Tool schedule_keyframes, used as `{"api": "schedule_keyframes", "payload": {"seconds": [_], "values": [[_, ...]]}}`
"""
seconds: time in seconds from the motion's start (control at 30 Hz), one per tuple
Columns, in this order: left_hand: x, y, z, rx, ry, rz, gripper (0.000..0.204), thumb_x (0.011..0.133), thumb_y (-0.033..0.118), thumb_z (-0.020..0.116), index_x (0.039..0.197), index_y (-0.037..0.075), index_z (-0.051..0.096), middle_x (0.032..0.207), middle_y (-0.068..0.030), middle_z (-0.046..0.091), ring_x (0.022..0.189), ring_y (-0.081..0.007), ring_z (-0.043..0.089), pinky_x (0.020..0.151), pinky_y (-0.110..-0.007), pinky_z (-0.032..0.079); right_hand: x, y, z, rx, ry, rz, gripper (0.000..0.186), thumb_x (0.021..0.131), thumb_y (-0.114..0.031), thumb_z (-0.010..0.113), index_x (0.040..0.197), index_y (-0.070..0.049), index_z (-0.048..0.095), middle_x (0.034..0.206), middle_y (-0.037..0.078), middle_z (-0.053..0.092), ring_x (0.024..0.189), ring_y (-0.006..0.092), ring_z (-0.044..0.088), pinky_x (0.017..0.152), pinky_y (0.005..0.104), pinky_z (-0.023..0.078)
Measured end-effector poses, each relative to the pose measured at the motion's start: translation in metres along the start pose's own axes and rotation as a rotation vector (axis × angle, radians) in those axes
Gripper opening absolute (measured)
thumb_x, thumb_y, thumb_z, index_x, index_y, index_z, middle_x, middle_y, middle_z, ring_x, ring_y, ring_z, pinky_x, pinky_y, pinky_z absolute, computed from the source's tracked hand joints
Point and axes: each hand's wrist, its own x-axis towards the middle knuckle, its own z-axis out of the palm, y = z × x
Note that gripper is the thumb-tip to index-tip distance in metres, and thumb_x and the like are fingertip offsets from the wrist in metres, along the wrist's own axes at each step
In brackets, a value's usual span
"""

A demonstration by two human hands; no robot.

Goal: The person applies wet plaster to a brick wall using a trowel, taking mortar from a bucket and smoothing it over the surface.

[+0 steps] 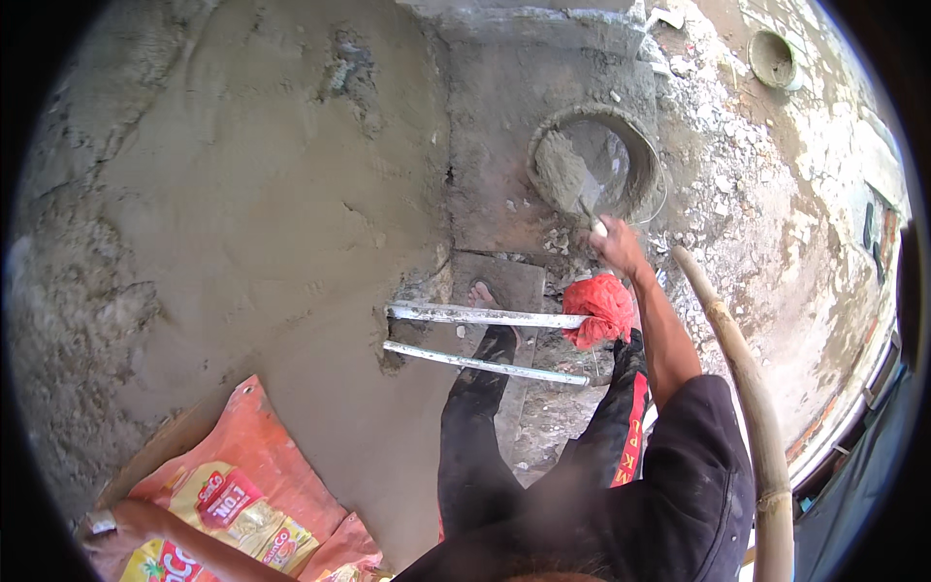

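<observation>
Grainy mortar (560, 172), crinkled plastic bag (605, 303)

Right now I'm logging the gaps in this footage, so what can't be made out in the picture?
All in the head view:
- Left hand: fingers lost at the dark fisheye rim; grip unclear.
- Trowel in the right hand: blade outline lost against grey mortar.
- Upper white pipe: right end hidden by red plastic.
- Bamboo pole: lower end cut off by the bottom edge.
- Far bucket: contents too small to identify.

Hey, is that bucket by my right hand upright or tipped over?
Upright: the bucket's round mouth faces up, with grey mix showing inside its rim.
</observation>
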Motion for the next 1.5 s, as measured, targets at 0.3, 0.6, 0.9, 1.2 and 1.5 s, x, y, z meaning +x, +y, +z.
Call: {"api": "schedule_keyframes", "payload": {"seconds": [0.3, 0.6, 0.9, 1.2, 1.5], "values": [[0.032, 0.048, 0.000, 0.009, 0.002, -0.321, 0.065, 0.096, 0.047, 0.048, 0.140, 0.000, 0.040, 0.149, -0.0282, 0.027, 0.139, -0.0468, 0.023, 0.111, -0.061, 0.019, -0.059, -0.140, 0.005, 0.662, 0.036, 0.130, 0.006, 0.083, -0.011, 0.055, 0.080, -0.006, 0.053, 0.058, -0.001, 0.047, 0.047, 0.0096, 0.046, 0.042, 0.0248, 0.037], [0.019, 0.034, -0.023, -0.055, -0.117, -0.490, 0.073, 0.094, 0.058, 0.044, 0.143, 0.004, 0.040, 0.155, -0.0216, 0.019, 0.140, -0.0520, 0.011, 0.111, -0.064, 0.013, -0.182, -0.371, -0.040, 0.974, 0.453, -0.321, 0.006, 0.086, -0.006, 0.049, 0.091, -0.003, 0.052, 0.063, 0.002, 0.048, 0.049, 0.0111, 0.048, 0.044, 0.0246, 0.039], [0.029, 0.040, -0.020, -0.208, -0.114, -0.520, 0.074, 0.094, 0.058, 0.041, 0.145, 0.004, 0.036, 0.156, -0.0217, 0.016, 0.140, -0.0532, 0.007, 0.110, -0.065, 0.009, -0.098, -0.464, 0.081, 0.440, 1.373, -0.353, 0.016, 0.082, -0.010, 0.060, 0.088, 0.003, 0.051, 0.069, 0.013, 0.058, 0.067, 0.0272, 0.059, 0.061, 0.0402, 0.046], [0.024, 0.043, -0.029, -0.403, -0.057, -0.564, 0.072, 0.097, 0.048, 0.043, 0.146, -0.004, 0.028, 0.154, -0.0286, 0.011, 0.144, -0.0457, 0.006, 0.114, -0.059, 0.008, -0.240, -0.270, 0.150, 0.096, 0.237, -0.299, 0.029, 0.078, -0.014, 0.065, 0.097, 0.002, 0.050, 0.066, 0.022, 0.060, 0.062, 0.0426, 0.060, 0.055, 0.0478, 0.046], [-0.012, 0.032, -0.006, -0.092, 0.019, -0.243, 0.053, 0.102, 0.033, 0.043, 0.139, -0.004, 0.038, 0.147, -0.0275, 0.030, 0.141, -0.0429, 0.020, 0.111, -0.055, 0.020, -0.109, -0.072, -0.070, -0.999, 0.165, 0.058, 0.018, 0.084, -0.015, 0.051, 0.093, -0.001, 0.059, 0.083, 0.024, 0.067, 0.080, 0.0395, 0.068, 0.066, 0.0493, 0.053]]}}
